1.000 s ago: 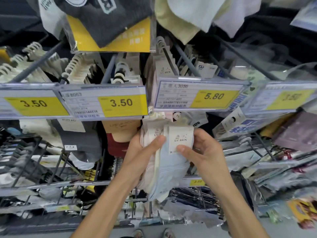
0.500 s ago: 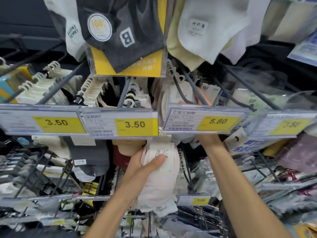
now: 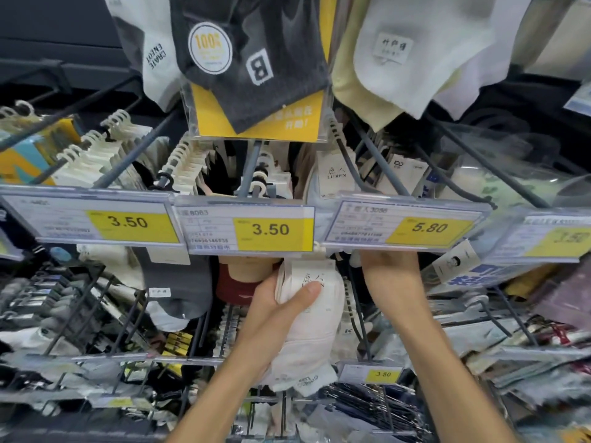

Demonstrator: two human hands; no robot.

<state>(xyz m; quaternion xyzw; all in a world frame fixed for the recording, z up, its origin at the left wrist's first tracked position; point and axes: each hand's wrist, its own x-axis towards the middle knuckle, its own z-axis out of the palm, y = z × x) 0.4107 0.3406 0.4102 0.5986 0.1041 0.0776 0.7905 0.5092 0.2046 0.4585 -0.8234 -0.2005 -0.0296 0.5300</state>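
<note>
At lower centre of frame, clamping left hand (image 3: 271, 318) round the white sock bundle (image 3: 315, 330) as ready stock while reaching right hand (image 3: 391, 273) behind the 5.80 price tag (image 3: 399, 227), hiding its fingers and their state, probably hanging a pair.

rack: grey wire peg hooks (image 3: 382, 161) | front: clear price-label holders (image 3: 246, 228), yellow tags | back: dark panel (image 3: 64, 36) | light: even, bright

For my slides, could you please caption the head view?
Left hand grips pale socks; right hand reaches up behind the 5.80 price tag.
</note>
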